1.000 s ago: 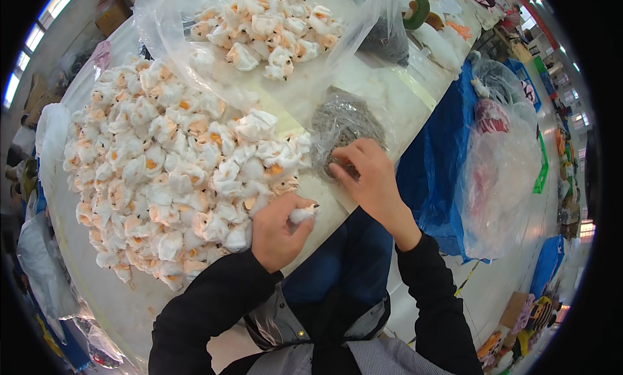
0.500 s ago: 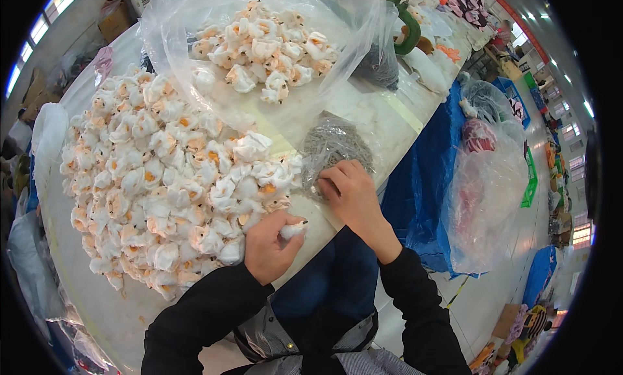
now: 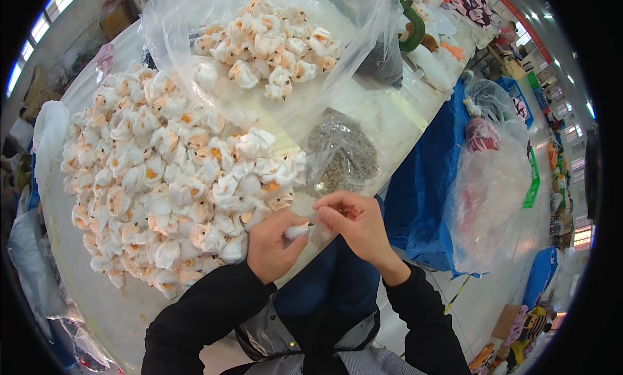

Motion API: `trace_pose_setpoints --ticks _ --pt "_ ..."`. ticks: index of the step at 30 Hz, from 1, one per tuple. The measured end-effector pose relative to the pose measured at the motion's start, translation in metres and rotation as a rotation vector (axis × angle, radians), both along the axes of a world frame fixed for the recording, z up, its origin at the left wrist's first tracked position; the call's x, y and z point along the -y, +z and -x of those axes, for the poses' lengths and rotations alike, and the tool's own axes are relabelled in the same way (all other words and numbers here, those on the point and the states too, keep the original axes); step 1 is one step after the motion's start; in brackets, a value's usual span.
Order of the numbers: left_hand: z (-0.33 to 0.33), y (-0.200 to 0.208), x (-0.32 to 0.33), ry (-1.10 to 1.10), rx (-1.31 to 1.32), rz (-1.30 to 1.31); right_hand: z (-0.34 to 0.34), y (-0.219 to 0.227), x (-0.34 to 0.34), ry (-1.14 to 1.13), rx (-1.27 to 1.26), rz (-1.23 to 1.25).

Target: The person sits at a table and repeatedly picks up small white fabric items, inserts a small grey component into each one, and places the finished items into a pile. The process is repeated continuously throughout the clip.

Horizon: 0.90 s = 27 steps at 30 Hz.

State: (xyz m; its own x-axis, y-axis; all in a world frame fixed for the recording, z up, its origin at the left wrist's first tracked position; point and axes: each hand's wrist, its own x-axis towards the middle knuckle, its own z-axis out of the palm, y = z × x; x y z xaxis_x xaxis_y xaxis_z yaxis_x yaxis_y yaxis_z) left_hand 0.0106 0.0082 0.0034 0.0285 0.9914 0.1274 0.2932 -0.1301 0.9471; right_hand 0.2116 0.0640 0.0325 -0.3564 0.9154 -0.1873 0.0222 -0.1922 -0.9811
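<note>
Close to the table's near edge, my left hand [image 3: 274, 246] is closed around a small white fluffy stuffed piece [image 3: 298, 231], whose dark tip points right. My right hand [image 3: 358, 229] faces it, thumb and forefinger pinched together just beside that tip. Whatever the pinch holds, if anything, is too small to make out. Beyond the right hand lies a transparent bag [image 3: 344, 151] of tiny grey-brown bits. A broad heap of similar stuffed pieces [image 3: 162, 180], white and pale orange with dark tips, spreads over the table to the left of my hands.
A large transparent plastic bag [image 3: 195, 24] lies at the far side around another group of stuffed pieces [image 3: 269, 47]. A green clamp [image 3: 413, 28] grips the far table edge near a dark bag [image 3: 381, 65]. Blue sheeting [image 3: 422, 187] and a plastic sack [image 3: 490, 200] stand right of the table.
My right hand has drawn back from the bag of tiny bits toward me and now meets the dark tip of the piece. My left hand has barely shifted.
</note>
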Motion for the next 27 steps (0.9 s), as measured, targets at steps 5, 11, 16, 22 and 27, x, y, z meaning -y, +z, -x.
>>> trace_pose_setpoints --ticks 5,11,16,22,27 --pt "-0.001 -0.003 -0.001 -0.007 -0.003 -0.024 0.0 -0.011 0.018 0.044 -0.12 0.073" --pt "-0.002 -0.004 0.0 -0.027 0.015 -0.012 0.004 -0.016 0.027 0.0 -0.062 -0.006" --pt "-0.002 -0.002 0.001 -0.021 0.013 0.004 0.006 -0.006 0.028 -0.031 0.29 -0.425" --pt "-0.004 -0.004 0.002 -0.059 -0.054 -0.003 0.004 -0.004 0.026 0.059 0.459 -0.708" --pt "-0.004 -0.003 0.003 -0.074 -0.097 -0.015 -0.002 0.004 0.022 0.168 0.484 -0.675"
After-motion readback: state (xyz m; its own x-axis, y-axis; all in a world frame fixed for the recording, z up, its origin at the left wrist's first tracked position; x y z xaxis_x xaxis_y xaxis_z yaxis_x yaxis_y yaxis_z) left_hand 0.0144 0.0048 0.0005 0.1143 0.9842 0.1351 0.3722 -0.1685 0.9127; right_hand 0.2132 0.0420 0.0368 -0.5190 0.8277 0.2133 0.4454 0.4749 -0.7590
